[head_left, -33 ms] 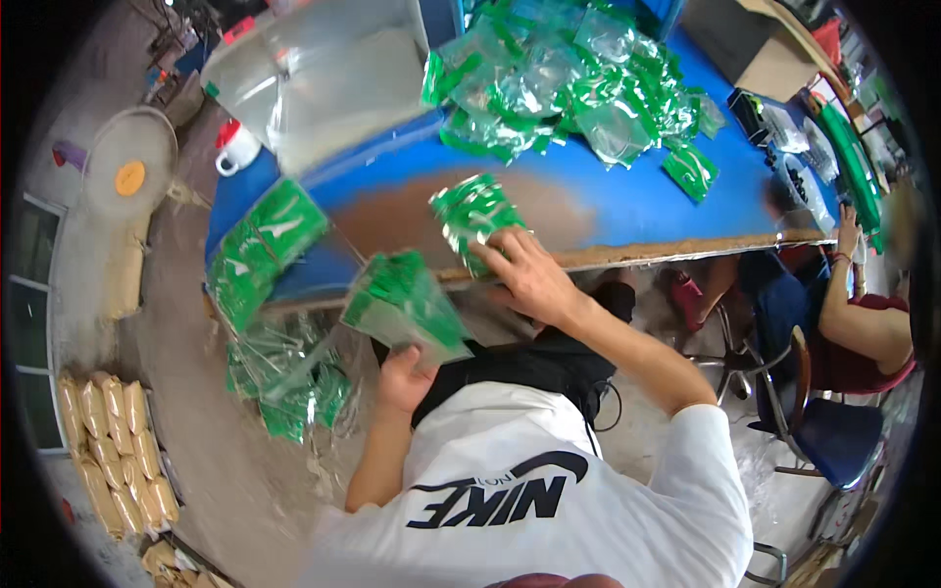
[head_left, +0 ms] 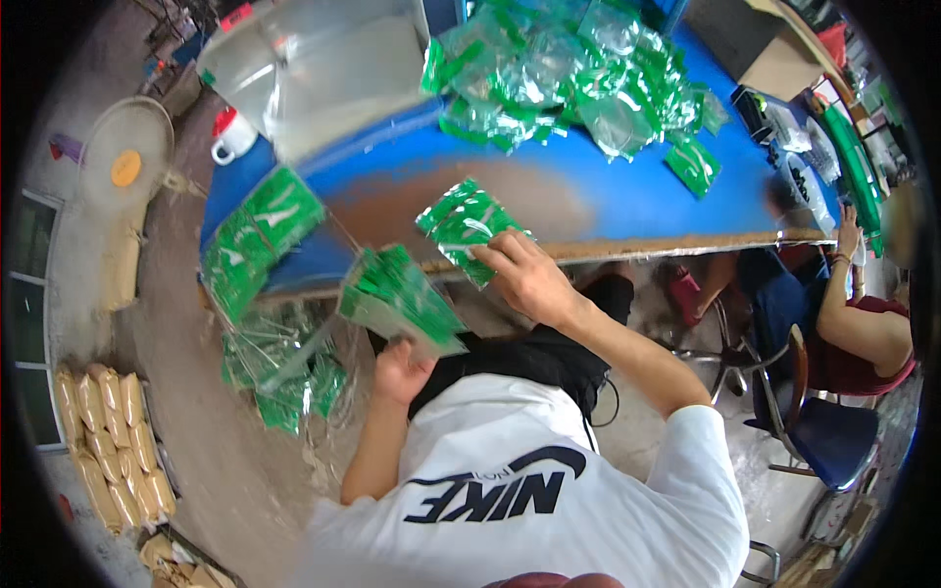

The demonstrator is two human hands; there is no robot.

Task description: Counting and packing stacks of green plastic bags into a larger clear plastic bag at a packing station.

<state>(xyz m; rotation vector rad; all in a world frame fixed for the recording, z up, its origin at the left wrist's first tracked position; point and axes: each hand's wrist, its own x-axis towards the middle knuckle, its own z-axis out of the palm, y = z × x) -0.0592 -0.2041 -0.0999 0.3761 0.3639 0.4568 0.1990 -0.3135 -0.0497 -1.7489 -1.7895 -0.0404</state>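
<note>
My left hand (head_left: 403, 371) pinches the lower end of a sheaf of green and clear plastic bags (head_left: 402, 294), tilted in front of the table edge. Just to its right, my right hand (head_left: 529, 277) grips the near corner of a shiny green plastic packet (head_left: 469, 227), held over the front edge of the blue table (head_left: 637, 211). Whether that packet is one layer or more I cannot make out. Larger green printed plastic sheets (head_left: 260, 235) lie over the table's left corner. A big heap of clear and green bags (head_left: 569, 78) covers the far side.
A metal tray (head_left: 333, 78) and a white mug with a red top (head_left: 233, 135) stand at the far left. More green bags (head_left: 294, 377) hang below the left corner. A fan (head_left: 127, 167) is further left. At right, another person (head_left: 863, 333) sits near a blue chair (head_left: 823, 431).
The green packet in my right hand has shifted slightly left and shows more of its face. My left hand has risen a little with the bags. The view has moved slightly.
</note>
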